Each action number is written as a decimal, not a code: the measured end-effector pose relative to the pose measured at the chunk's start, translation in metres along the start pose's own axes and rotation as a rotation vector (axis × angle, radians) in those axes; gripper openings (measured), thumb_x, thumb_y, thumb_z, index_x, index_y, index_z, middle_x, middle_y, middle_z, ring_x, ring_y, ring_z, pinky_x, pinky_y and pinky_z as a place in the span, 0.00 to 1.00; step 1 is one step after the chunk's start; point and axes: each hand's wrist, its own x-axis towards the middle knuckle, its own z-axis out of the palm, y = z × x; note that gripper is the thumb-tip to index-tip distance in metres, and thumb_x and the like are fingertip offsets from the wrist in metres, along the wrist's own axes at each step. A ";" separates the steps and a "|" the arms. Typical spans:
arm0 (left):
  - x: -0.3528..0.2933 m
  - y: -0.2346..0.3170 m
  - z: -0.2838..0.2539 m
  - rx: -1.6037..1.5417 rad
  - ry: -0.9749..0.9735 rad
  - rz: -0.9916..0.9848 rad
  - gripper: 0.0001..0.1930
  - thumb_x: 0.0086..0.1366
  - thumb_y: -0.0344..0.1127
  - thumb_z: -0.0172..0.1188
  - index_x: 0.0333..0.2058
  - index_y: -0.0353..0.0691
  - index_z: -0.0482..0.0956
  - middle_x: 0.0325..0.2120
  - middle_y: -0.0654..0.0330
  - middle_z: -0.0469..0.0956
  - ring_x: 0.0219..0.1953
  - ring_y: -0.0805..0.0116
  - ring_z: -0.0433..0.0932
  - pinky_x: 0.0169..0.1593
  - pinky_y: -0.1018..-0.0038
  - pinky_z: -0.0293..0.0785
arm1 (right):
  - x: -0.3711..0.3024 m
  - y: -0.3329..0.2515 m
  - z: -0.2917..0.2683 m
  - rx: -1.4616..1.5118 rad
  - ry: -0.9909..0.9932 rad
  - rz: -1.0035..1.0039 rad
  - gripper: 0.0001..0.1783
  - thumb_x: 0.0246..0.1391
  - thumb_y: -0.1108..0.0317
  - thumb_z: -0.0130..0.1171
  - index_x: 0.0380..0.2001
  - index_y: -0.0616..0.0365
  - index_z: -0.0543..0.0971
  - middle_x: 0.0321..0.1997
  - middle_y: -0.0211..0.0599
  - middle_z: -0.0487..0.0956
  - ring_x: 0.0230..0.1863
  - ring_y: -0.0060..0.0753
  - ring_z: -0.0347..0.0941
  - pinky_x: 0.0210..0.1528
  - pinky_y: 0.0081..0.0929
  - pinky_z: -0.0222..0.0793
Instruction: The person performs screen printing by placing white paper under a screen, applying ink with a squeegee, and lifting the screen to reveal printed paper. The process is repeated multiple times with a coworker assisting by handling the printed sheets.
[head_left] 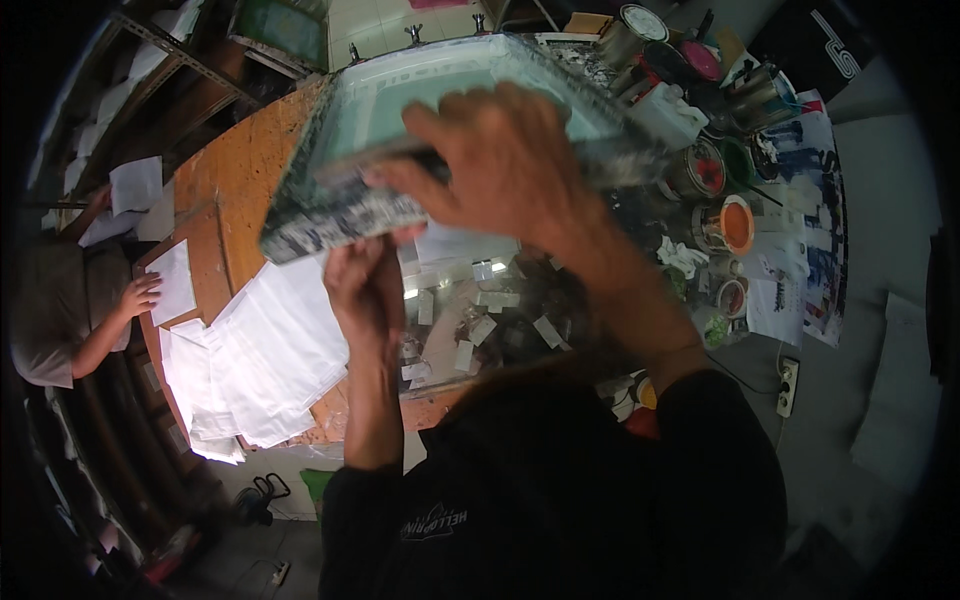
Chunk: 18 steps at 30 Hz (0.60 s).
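Head cam, L hand (364,285) gripping frame (340,222) from below, R hand (507,155) arched above, grip unclear

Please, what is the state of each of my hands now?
Left hand: curled at near edge of screen-printing frame; grip unclear.
Right hand: closed on what looks like a squeegee.

your right hand (512,165) grips a blurred flat tool (352,165) over the tilted screen frame (342,219); your left hand (364,283) is at the frame's near edge; white sheets (275,350) lie left, open tubs (737,226) stand right
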 end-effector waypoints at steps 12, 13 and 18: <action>0.161 -0.135 -0.105 1.371 0.074 0.427 0.08 0.66 0.32 0.63 0.41 0.40 0.86 0.36 0.48 0.86 0.39 0.52 0.86 0.43 0.60 0.79 | 0.119 0.027 -0.072 0.197 -0.507 0.196 0.30 0.72 0.47 0.54 0.24 0.61 0.80 0.09 0.20 0.62 0.12 0.15 0.53 0.15 0.20 0.57; 0.158 -0.128 -0.104 1.359 0.135 0.302 0.08 0.66 0.32 0.63 0.41 0.39 0.86 0.35 0.48 0.86 0.35 0.53 0.86 0.41 0.61 0.79 | 0.123 0.026 -0.073 0.208 -0.576 0.251 0.30 0.72 0.47 0.53 0.24 0.61 0.80 0.09 0.19 0.61 0.12 0.13 0.52 0.15 0.19 0.55; 0.131 -0.005 -0.186 1.395 0.337 0.208 0.08 0.67 0.30 0.63 0.41 0.31 0.85 0.26 0.50 0.86 0.22 0.64 0.82 0.28 0.68 0.77 | 0.135 0.026 -0.059 0.093 -0.517 0.367 0.30 0.67 0.47 0.59 0.17 0.59 0.78 0.09 0.27 0.65 0.13 0.22 0.55 0.19 0.29 0.59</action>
